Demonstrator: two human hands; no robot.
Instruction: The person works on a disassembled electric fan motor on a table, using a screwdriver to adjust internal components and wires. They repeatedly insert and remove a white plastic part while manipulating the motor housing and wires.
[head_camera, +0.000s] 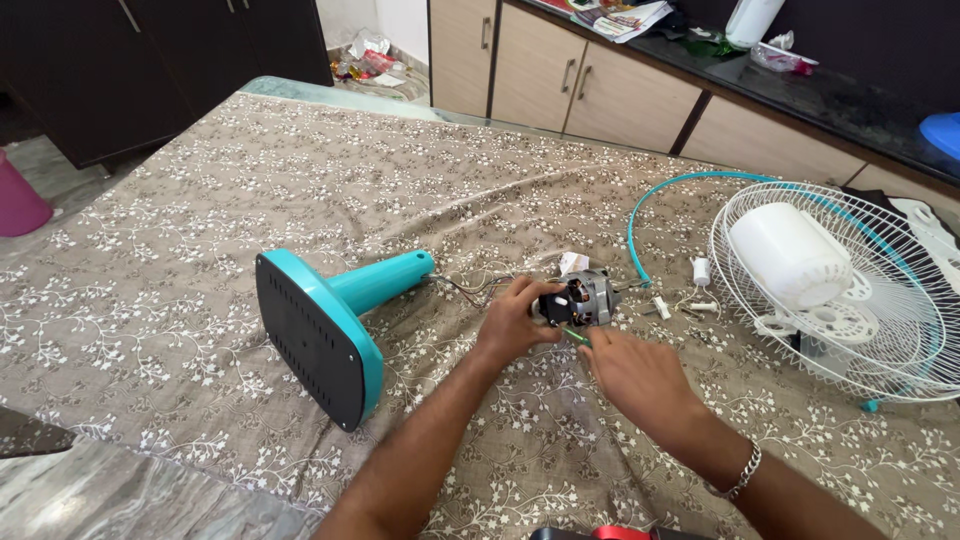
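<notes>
Where the white wire fan guard (880, 330) lies dished at the right of the frame, it holds a white plastic cylindrical motor cover (788, 252) and a flat white disc-shaped part (828, 322); a teal ring trim (650, 205) arcs out from its left rim. Small white plastic fittings (701, 271) lie loose on the cloth just left of the guard.

Upper centre, on the dark countertop (830, 95): a stack of colourful printed papers (618, 17), flat and rectangular; a clear crumpled wrapper (782, 57) to its right. Upper left of centre, on the floor: a heap of bright crumpled packets (368, 60).

Centre of frame, on the brown floral tablecloth (200, 250): a small grey metal fan motor (580, 299) with black end cap, wires trailing left to the teal plastic fan stand with black underside (330, 325), lying on its side.

Left hand (512, 322): fingers curled closed around the motor's left end, gripping it. Right hand (632, 372): fingers pinched narrow on a green-handled screwdriver (577, 337), its tip at the motor's underside. A silver chain bracelet (740, 475) sits on the right wrist.
</notes>
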